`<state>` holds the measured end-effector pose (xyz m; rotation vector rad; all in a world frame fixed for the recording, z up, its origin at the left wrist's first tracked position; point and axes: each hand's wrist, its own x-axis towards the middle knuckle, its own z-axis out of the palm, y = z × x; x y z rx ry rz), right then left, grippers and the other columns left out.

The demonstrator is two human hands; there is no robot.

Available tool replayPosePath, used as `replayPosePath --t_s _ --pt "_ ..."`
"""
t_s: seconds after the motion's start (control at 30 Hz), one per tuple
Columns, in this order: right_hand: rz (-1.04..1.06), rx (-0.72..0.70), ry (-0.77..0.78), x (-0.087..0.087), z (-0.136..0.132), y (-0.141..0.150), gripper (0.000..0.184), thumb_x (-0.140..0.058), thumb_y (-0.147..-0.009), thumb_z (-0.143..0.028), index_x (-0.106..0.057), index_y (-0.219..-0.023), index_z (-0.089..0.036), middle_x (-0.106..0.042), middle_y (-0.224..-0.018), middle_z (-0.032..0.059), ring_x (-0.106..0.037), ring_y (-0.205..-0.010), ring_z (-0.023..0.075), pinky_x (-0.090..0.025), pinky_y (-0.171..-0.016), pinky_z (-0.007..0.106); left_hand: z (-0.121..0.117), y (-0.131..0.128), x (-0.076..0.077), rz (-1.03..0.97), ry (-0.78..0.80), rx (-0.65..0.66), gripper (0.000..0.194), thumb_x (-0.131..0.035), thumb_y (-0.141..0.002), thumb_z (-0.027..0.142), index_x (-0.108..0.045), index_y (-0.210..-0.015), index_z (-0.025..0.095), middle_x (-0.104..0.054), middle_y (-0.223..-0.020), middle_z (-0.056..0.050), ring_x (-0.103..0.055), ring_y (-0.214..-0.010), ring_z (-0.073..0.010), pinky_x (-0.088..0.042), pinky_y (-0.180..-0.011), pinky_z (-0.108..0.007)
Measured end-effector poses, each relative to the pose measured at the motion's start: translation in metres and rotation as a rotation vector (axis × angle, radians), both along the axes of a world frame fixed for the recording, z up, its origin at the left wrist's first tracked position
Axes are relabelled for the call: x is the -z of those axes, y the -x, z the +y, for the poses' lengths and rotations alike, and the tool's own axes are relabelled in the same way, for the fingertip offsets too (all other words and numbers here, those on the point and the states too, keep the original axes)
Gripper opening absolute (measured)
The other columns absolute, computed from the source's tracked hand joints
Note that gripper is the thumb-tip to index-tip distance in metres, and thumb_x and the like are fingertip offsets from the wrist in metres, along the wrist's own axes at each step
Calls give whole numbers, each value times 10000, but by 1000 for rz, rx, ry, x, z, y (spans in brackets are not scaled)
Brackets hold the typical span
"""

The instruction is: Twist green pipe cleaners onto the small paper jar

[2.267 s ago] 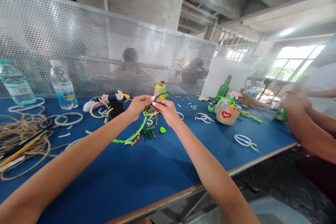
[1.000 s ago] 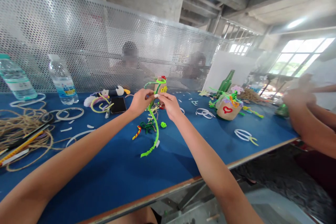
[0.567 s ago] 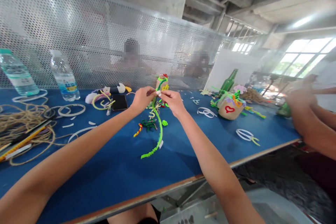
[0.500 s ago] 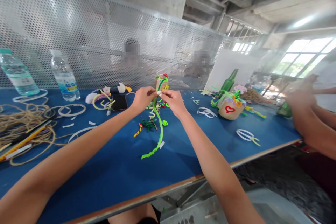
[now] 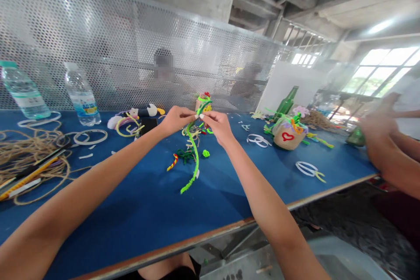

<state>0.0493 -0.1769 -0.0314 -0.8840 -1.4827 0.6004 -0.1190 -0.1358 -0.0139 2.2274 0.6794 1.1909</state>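
Above the middle of the blue table, my left hand point(image 5: 180, 119) and my right hand point(image 5: 216, 124) meet with fingertips pinched on a bright green pipe cleaner point(image 5: 197, 157). Its long free end hangs toward me in a gentle curve, while a darker green length rises above my fingers. Behind my hands, a small twine-wrapped jar with red, yellow and green trim point(image 5: 198, 101) is partly hidden. On the table below lie a dark green pipe cleaner bundle point(image 5: 186, 155), a small green knot point(image 5: 205, 153) and a red-and-yellow twisted piece point(image 5: 172, 162).
To the left are tangled twine point(image 5: 29, 153), a pencil point(image 5: 31, 174), a white ring point(image 5: 90, 137) and two water bottles point(image 5: 82, 100). On the right stand a twine-wrapped jar with a red heart point(image 5: 290, 135) and a green bottle point(image 5: 287, 101). Another person's arm point(image 5: 390, 148) is at far right.
The green pipe cleaner's hanging end has swung slightly and sits a little higher. My left hand has shifted slightly, its fingers still pinched beside my right hand.
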Motion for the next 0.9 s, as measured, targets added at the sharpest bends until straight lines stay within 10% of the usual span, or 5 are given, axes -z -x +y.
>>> replayPosePath --t_s 0.9 --pt "117 8 81 10 6 8 191 -627 -699 -362 -530 -654 -203 -487 -534 -52 -447 -492 95 -353 -501 234 -2 -12 8 155 -210 -259 181 -522 -795 204 -684 -775 125 -663 -769 -57 -577 -715 -157 -412 -664 -245"
